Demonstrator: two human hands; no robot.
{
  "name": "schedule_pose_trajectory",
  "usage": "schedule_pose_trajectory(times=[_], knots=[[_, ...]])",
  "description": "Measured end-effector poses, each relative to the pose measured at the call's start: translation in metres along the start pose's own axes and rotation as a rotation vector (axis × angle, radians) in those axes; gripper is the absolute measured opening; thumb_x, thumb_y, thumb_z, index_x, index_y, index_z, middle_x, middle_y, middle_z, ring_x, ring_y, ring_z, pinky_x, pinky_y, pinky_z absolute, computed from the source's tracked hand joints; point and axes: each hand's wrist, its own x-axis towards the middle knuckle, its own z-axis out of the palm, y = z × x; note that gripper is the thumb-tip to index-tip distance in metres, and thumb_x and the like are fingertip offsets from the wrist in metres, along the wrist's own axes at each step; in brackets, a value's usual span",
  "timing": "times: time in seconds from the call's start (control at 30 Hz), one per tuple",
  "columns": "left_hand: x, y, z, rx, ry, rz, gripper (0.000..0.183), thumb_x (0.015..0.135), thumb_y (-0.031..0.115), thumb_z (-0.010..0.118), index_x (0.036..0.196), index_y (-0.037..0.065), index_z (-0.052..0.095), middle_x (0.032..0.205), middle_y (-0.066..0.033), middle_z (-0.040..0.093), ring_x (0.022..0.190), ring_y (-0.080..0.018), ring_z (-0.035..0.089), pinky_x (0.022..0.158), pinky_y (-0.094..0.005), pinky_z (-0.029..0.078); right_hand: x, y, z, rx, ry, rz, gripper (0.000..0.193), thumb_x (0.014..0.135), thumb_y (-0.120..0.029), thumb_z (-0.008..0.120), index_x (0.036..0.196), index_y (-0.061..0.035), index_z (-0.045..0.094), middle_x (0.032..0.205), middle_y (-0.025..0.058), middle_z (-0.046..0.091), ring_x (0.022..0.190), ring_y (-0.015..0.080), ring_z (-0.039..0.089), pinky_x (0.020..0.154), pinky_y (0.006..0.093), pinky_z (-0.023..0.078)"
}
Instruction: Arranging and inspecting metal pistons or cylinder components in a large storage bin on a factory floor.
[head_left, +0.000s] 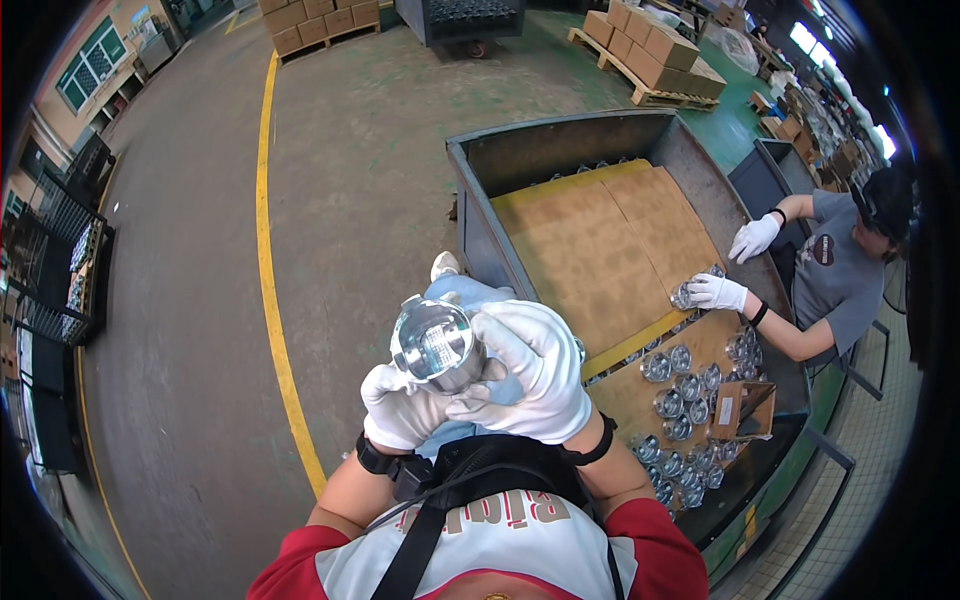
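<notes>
I hold a shiny round metal part (433, 342) up in front of my chest. My left hand (402, 406), in a white glove, cups it from below. My right hand (535, 368), also gloved, grips its right side with fingers curled over the rim. To my right stands a large grey metal bin (470, 175) lined with cardboard sheets (600, 250), with several similar metal parts (685, 395) laid on a lower sheet.
Another person in a grey shirt (835, 275) reaches into the bin with white-gloved hands (716, 291). A small open cardboard box (745, 408) lies among the parts. A yellow floor line (268, 250) runs along the concrete. Pallets of cartons (650, 50) stand at the back.
</notes>
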Motion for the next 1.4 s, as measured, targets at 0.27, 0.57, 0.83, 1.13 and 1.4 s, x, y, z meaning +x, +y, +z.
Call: schedule_pose_trajectory(times=[0.27,0.57,0.83,1.13,1.4], knots=[[0.006,-0.007,0.015,0.586,0.240,0.179,0.096,0.075,0.023,0.078,0.153,0.012,0.023,0.139,-0.0184,0.048,0.117,-0.0383,0.059,0.095,-0.0478,0.053,-0.016,0.006,-0.005,0.090,0.015,0.369,0.070,0.070,-0.029,0.087,0.128,-0.0003,0.059,0.102,0.0131,0.065,0.082,0.0250,0.066,0.068,0.0342,0.053],[0.005,-0.001,0.014,0.719,0.265,0.187,0.088,0.080,0.026,0.078,0.150,0.010,0.027,0.128,-0.0185,0.055,0.100,-0.0333,0.065,0.076,-0.0436,0.060,-0.031,0.016,-0.006,0.257,-0.096,0.615,0.047,0.083,-0.019,0.077,0.125,-0.0007,0.063,0.084,0.0079,0.067,0.063,0.0134,0.062,0.060,0.0269,0.051],[0.011,-0.009,0.009,0.741,0.373,0.157,0.084,0.081,0.025,0.076,0.149,0.008,0.029,0.126,-0.0161,0.056,0.103,-0.0304,0.065,0.071,-0.0405,0.060,-0.031,0.006,-0.016,0.735,-0.162,1.025,0.035,0.090,-0.007,0.069,0.124,-0.0006,0.062,0.086,0.0028,0.071,0.067,0.0032,0.061,0.060,0.0212,0.049],[0.017,-0.004,0.017,0.855,0.389,-0.039,0.088,0.075,0.014,0.082,0.148,0.006,0.033,0.133,-0.0123,0.052,0.113,-0.0248,0.060,0.085,-0.0374,0.056,-0.037,0.006,-0.023,0.814,-0.202,0.995,0.015,0.094,-0.003,0.064,0.107,0.0041,0.062,0.084,0.0059,0.069,0.067,0.0062,0.063,0.058,0.0217,0.051],[0.015,-0.017,0.022,1.154,0.354,0.155,0.097,0.066,0.008,0.089,0.146,0.002,0.035,0.137,-0.0116,0.050,0.128,-0.0208,0.048,0.108,-0.0369,0.039,-0.041,0.007,-0.031,0.922,-0.179,0.913,0.019,0.094,-0.006,0.064,0.110,0.0049,0.061,0.086,0.0061,0.070,0.073,0.0085,0.064,0.066,0.0240,0.053]])
